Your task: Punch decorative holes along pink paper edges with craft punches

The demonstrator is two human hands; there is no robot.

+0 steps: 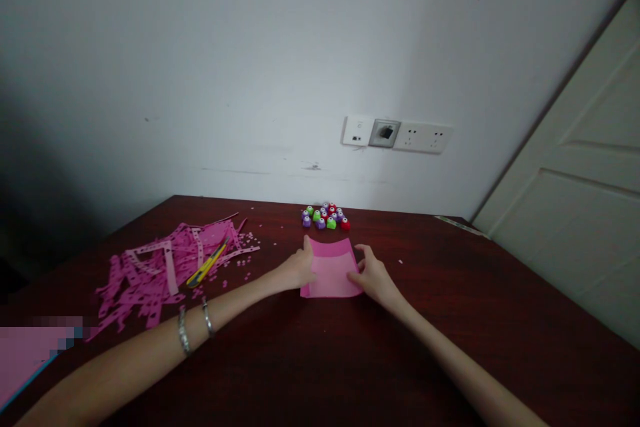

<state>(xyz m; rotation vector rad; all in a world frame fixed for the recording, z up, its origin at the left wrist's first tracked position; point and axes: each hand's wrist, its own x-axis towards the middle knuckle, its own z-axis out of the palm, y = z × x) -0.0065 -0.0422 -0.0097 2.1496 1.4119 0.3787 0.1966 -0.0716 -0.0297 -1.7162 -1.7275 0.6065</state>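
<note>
Left hand (299, 269) and right hand (373, 275) press flat, fingers spread, on the folded pink paper sheet (331, 271) — punched pink paper strips (165, 267) piled aside, this sheet unpunched.

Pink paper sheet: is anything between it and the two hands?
Nothing visible. The left hand and right hand already touch the folded pink paper sheet at its side edges on the dark wooden table.

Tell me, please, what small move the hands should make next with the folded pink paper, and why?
Probably press along the fold to crease it. The left hand and right hand rest on opposite edges of the pink paper, which lies flat on the table with a paler flap doubled over its far part.
</note>
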